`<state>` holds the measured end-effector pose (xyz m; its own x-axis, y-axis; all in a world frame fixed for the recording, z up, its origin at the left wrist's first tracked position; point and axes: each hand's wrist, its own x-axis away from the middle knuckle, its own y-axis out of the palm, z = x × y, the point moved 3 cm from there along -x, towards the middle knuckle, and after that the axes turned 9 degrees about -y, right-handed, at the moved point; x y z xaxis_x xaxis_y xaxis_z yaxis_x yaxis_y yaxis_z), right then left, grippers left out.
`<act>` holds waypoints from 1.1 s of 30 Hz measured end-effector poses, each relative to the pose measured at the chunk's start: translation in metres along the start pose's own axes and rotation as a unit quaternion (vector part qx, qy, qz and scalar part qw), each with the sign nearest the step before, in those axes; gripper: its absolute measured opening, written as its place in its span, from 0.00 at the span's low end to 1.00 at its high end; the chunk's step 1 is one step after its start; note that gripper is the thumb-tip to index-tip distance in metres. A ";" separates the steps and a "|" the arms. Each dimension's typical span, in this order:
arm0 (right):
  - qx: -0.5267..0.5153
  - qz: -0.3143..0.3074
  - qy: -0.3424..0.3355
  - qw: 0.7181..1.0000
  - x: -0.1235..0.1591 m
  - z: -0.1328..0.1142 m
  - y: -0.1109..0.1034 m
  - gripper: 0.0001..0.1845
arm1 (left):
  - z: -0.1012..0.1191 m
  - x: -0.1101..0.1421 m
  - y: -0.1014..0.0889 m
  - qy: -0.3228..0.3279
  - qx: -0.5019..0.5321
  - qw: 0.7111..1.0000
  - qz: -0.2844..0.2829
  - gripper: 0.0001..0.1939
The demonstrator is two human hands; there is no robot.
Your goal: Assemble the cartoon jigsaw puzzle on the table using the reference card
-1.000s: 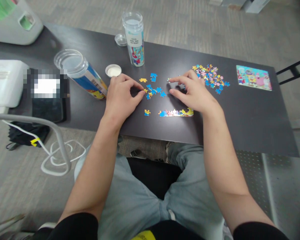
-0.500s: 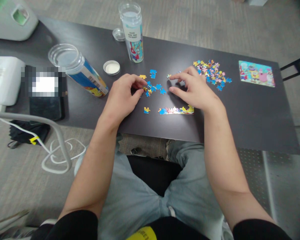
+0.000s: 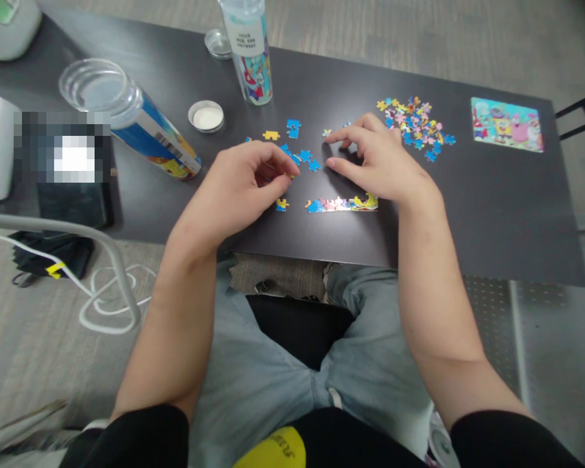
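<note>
My left hand (image 3: 256,182) is closed in a pinch above the table, with a bit of a yellow puzzle piece showing at the fingertips. Behind it lie several loose blue puzzle pieces (image 3: 306,156), and a yellow-and-blue piece (image 3: 282,205) rests just below the thumb. My right hand (image 3: 377,159) has thumb and fingers apart, with nothing between them. Its index fingertip is beside a small light-coloured piece (image 3: 326,132); whether they touch I cannot tell. A joined strip of puzzle pieces (image 3: 342,205) lies between the hands, nearer the table's front edge.
A heap of mixed puzzle pieces (image 3: 416,127) and a picture card (image 3: 507,125) lie to the right. Two clear-topped tubes, one left (image 3: 151,140) and one at the back (image 3: 253,58), stand near round lids (image 3: 207,117). A dark device (image 3: 75,201) sits far left on the table.
My left hand has moved right and a little nearer, away from the blue pieces, with a puzzle piece in its pinch. My right hand keeps almost the same pose. The whole view has shifted slightly.
</note>
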<state>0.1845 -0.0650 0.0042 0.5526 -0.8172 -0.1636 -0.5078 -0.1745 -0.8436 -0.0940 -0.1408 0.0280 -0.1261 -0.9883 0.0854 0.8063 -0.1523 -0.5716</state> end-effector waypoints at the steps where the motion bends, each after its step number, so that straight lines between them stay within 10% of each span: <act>1: -0.003 0.000 0.003 1.000 0.000 0.000 0.000 0.20 | 0.003 0.002 0.002 -0.003 0.010 1.000 -0.009 0.04; 16: 0.002 -0.002 -0.002 1.000 0.001 0.000 -0.003 0.20 | 0.009 0.005 0.015 -0.039 -0.037 0.996 -0.077 0.09; 33: 0.009 -0.007 -0.012 1.000 0.001 -0.003 -0.005 0.17 | 0.007 0.007 0.022 -0.035 -0.081 0.996 -0.019 0.07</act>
<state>0.1858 -0.0671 0.0100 0.5755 -0.8011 -0.1645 -0.4889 -0.1758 -0.8545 -0.0728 -0.1510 0.0217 -0.1090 -0.9806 0.1630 0.6966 -0.1923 -0.6911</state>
